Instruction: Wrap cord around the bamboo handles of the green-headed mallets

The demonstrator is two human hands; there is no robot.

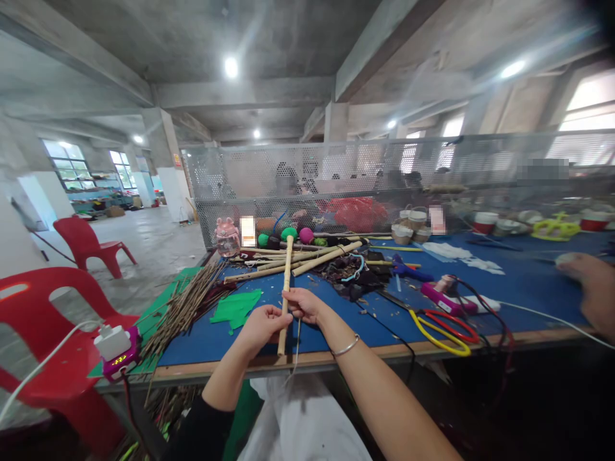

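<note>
Both my hands are on one pale bamboo stick (287, 272), which points away from me over the front of the blue table (192, 342). My left hand (265, 326) pinches it near its lower end. A little higher up, my right hand (303, 306) is closed around it, with a bracelet on that wrist. A thin pale strand (298, 346) hangs down by the right fingers; whether they hold it too is unclear. Left of my hands lies a piece of green cloth or paper (235, 307), and beyond it a bundle of thin brown twigs (185, 307).
More bamboo sticks (327, 258) and dark scraps (353, 275) lie behind my hands. Scissors with yellow handles (439, 333) and a blue glue gun (408, 269) are to the right. Another person's hand (589, 282) is at far right. A red chair (57, 339) stands left.
</note>
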